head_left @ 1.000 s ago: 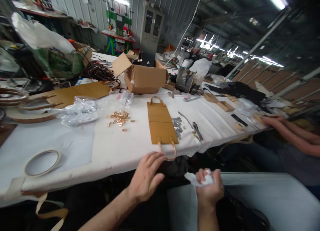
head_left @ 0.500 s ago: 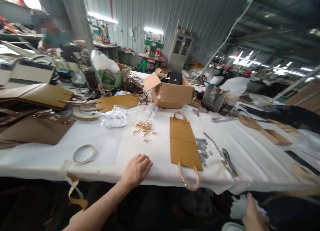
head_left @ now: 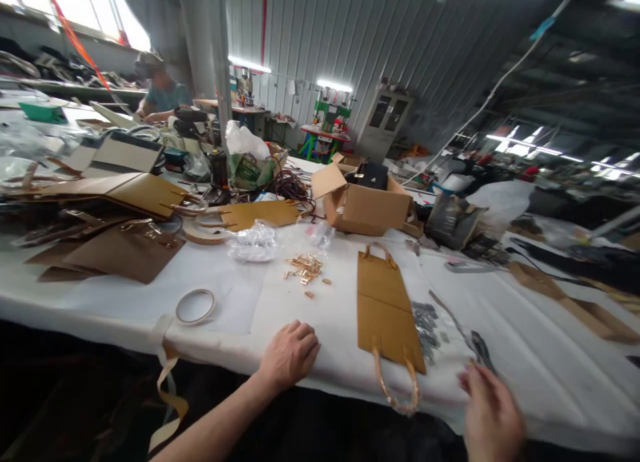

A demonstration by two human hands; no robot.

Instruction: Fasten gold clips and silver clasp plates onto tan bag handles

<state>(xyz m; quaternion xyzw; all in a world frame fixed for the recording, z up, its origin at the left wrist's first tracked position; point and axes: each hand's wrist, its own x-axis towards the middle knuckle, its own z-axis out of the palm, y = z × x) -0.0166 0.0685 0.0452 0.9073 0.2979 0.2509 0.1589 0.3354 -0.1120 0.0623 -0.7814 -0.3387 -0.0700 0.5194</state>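
Note:
My left hand [head_left: 293,352] rests on the front edge of the white-covered table, its fingers curled under and no object showing in them. A tan bag panel with two looped handles [head_left: 387,309] lies flat to its right. My right hand [head_left: 493,405] is over the table edge beyond that panel, fingers drawn together close to a dark hand tool [head_left: 483,350]. Something small and yellow shows at its fingertips; what it is, I cannot make out. Small gold metal fittings [head_left: 306,269] lie scattered ahead of my left hand. Dark small pieces [head_left: 425,329] lie along the panel's right side.
A roll of tape [head_left: 195,307] lies on the left of the table. Brown bag parts [head_left: 125,249] are stacked farther left. An open cardboard box [head_left: 370,209] and a clear plastic bag [head_left: 253,242] stand behind. Another person [head_left: 167,95] sits at the far left.
My right hand has risen from below the table edge to the dark tool, and the white crumpled thing by it is out of sight. The view has swung left; my left hand stays put.

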